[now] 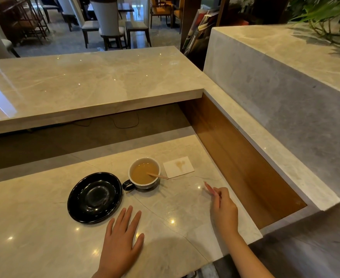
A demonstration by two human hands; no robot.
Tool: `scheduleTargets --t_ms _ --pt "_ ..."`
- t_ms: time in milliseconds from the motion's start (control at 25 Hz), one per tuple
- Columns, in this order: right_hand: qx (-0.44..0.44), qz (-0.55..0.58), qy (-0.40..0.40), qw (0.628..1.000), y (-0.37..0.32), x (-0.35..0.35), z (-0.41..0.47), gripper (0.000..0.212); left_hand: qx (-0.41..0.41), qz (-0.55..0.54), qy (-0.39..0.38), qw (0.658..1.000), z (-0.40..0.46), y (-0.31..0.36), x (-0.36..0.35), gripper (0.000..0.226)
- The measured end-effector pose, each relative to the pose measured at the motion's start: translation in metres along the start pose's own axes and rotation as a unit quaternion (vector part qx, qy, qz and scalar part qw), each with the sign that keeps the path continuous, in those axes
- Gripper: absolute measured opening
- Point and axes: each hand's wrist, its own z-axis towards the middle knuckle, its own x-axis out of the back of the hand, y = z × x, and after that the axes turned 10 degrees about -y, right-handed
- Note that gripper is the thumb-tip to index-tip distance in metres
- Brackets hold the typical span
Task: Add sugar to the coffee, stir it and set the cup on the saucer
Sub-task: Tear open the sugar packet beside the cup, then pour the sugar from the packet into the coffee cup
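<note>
A cup [144, 173] with a white inside and a dark handle holds light brown coffee and stands on the marble counter. A wooden stir stick [157, 175] leans in it, pointing right over the rim. Just left of the cup lies an empty black saucer [94, 197]. My left hand [123, 237] rests flat on the counter in front of the saucer, fingers spread. To the cup's right, my right hand [223, 209] pinches a slim pink sugar packet [209, 189] just above the counter.
A white napkin [178, 167] with a brown stain lies right of the cup. A raised marble shelf [89, 85] overhangs the back of the counter. A wooden side wall [241, 161] and a marble ledge bound the right. Chairs stand far behind.
</note>
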Motion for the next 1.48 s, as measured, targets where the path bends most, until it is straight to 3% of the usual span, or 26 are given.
scheduleTargets --t_ms 120,240,400,520,640,840,960,1120,1360,1480 --pt "-0.060 0.230 0.002 0.971 -0.019 0.000 0.004 0.008 0.004 0.003 -0.005 1.000 0.000 0.000 0.001 0.066" --pt "-0.136 0.455 -0.043 0.879 -0.049 -0.009 0.008 0.005 0.007 -0.008 -0.002 1.000 -0.001 0.001 0.001 0.066" --pt "-0.169 0.572 -0.076 0.799 -0.077 -0.019 0.011 0.016 0.000 -0.017 0.002 1.000 0.000 -0.002 -0.001 0.065" --pt "-0.155 0.610 -0.105 0.770 -0.093 -0.022 0.014 0.027 -0.004 -0.023 0.005 1.000 0.001 -0.004 -0.002 0.065" --pt "-0.129 0.589 -0.135 0.786 -0.106 -0.021 0.019 0.019 -0.009 -0.030 0.008 0.999 0.001 -0.005 -0.003 0.066" --pt "-0.034 0.361 -0.166 0.917 -0.124 -0.015 0.036 0.019 -0.017 -0.037 0.022 0.999 0.000 -0.006 -0.005 0.063" --pt "0.035 0.228 -0.174 0.957 -0.135 -0.022 0.048 0.028 -0.018 -0.042 0.023 0.999 0.001 -0.006 -0.006 0.063" --pt "0.135 0.106 -0.185 0.968 -0.143 -0.037 0.061 0.022 -0.012 -0.040 0.025 0.999 0.002 -0.007 -0.009 0.062" --pt "0.207 -0.025 -0.194 0.959 -0.149 -0.048 0.070 0.025 -0.002 -0.035 0.015 0.999 0.004 -0.008 -0.012 0.061" --pt "0.190 0.008 -0.185 0.964 -0.150 -0.054 0.069 0.023 0.000 -0.032 0.009 0.999 0.003 -0.009 -0.011 0.061"
